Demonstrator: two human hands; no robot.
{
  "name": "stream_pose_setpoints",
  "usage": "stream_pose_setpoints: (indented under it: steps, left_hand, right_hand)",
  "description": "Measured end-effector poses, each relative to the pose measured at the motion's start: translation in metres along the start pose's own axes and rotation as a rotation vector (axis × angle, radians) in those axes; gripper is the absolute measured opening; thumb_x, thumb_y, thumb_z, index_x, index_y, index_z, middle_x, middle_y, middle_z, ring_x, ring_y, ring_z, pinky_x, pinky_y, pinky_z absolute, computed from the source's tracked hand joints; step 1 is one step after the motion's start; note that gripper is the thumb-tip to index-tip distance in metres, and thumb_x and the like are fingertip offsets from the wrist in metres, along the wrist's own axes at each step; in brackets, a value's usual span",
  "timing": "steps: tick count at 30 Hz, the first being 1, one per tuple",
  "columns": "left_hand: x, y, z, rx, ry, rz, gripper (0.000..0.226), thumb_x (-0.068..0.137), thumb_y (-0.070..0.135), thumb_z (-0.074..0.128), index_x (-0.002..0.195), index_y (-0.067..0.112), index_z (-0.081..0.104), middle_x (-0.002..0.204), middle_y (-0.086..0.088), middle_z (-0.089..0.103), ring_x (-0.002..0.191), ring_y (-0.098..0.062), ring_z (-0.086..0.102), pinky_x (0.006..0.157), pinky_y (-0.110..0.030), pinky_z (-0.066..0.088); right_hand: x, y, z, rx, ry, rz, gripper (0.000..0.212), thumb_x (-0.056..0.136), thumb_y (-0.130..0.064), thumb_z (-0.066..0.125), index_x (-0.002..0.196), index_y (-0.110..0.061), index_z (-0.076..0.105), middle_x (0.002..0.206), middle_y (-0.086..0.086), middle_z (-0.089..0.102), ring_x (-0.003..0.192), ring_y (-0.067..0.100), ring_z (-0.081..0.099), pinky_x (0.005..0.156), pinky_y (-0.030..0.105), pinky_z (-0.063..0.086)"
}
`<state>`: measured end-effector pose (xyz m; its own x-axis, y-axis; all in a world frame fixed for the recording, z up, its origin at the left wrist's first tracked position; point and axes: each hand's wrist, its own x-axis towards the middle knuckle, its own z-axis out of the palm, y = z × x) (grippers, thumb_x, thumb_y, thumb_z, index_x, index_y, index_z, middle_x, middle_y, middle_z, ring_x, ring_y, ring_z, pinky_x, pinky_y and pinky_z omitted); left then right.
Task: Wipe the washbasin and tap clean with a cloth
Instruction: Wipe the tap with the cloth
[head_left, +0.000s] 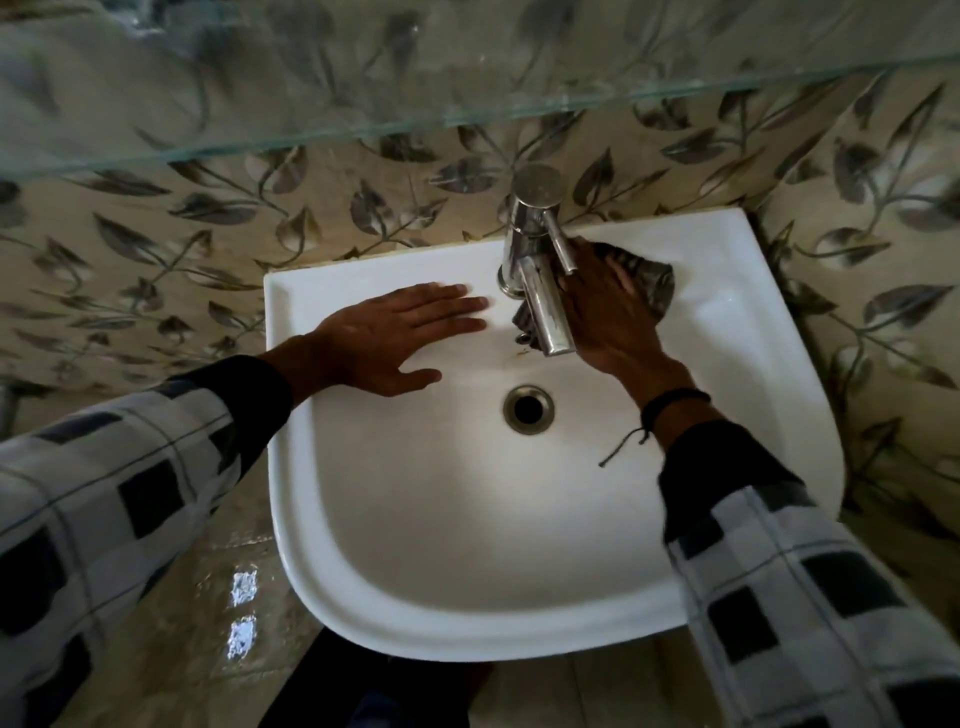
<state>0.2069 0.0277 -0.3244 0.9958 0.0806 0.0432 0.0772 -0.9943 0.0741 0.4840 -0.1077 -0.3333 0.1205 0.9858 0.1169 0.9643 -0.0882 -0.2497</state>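
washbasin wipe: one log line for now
left hand flat on washbasin ledge | right hand presses cloth beside tap

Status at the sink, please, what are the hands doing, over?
Left hand flat on washbasin ledge. Right hand presses cloth beside tap. No obstruction seen.

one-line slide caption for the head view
Right hand presses a dark cloth beside the chrome tap; left hand rests flat on the white washbasin.
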Motion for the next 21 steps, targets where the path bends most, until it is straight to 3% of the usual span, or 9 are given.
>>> stream_pose_setpoints:
  steps: [3,6,9,13,18,21]
  left_hand:
    - [0.001,0.001,0.0,0.005,-0.011,0.015,0.073,0.095,0.04,0.059,0.157,0.013,0.029,0.167,-0.005,0.019,0.155,-0.023,0.014,0.124,-0.047,0.023]
    - [-0.002,-0.002,-0.002,0.013,0.0,0.013,0.073,0.095,0.039,0.059,0.157,0.013,0.029,0.167,-0.005,0.019,0.155,-0.023,0.014,0.124,-0.046,0.023]
    - [-0.001,-0.001,-0.002,0.01,0.004,0.016,0.073,0.095,0.038,0.059,0.157,0.013,0.029,0.167,-0.005,0.019,0.155,-0.023,0.014,0.124,-0.046,0.024]
    - [-0.001,0.0,-0.001,0.01,0.0,0.018,0.072,0.095,0.036,0.059,0.157,0.013,0.03,0.166,-0.005,0.021,0.155,-0.024,0.016,0.125,-0.045,0.022]
    - [-0.001,0.0,-0.001,0.011,0.001,0.012,0.074,0.092,0.033,0.062,0.156,0.013,0.031,0.166,-0.005,0.021,0.155,-0.024,0.016,0.124,-0.046,0.023]
    - [0.0,0.001,-0.001,0.01,-0.007,0.016,0.074,0.092,0.033,0.062,0.156,0.013,0.031,0.166,-0.005,0.021,0.155,-0.024,0.016,0.123,-0.047,0.025]
  right_hand:
    - [-0.001,0.03,-0.01,0.002,-0.052,-0.186,0.058,0.104,-0.043,0.022,0.153,-0.016,0.039,0.162,0.003,0.033,0.151,0.018,0.026,0.12,0.048,0.026]
    - [0.005,0.01,-0.006,0.045,-0.024,-0.044,0.058,0.102,-0.043,0.024,0.152,-0.02,0.04,0.162,0.0,0.033,0.151,0.016,0.025,0.122,0.047,0.02]
    - [-0.001,-0.008,0.008,-0.049,0.035,-0.004,0.058,0.1,-0.034,0.043,0.155,-0.018,0.035,0.161,0.002,0.033,0.15,0.017,0.026,0.122,0.041,0.013]
    - [0.003,0.01,-0.007,-0.035,0.003,-0.05,0.06,0.101,-0.044,0.018,0.155,-0.022,0.035,0.161,-0.001,0.033,0.15,0.015,0.025,0.121,0.036,0.011]
    - [0.003,-0.013,0.015,-0.068,0.066,0.081,0.052,0.101,-0.034,0.043,0.151,-0.021,0.041,0.161,0.004,0.033,0.151,0.024,0.026,0.122,0.047,0.015]
    - [-0.009,0.012,0.003,-0.074,0.016,-0.04,0.056,0.103,-0.042,0.024,0.156,-0.027,0.033,0.164,0.0,0.027,0.152,0.018,0.021,0.123,0.043,0.012]
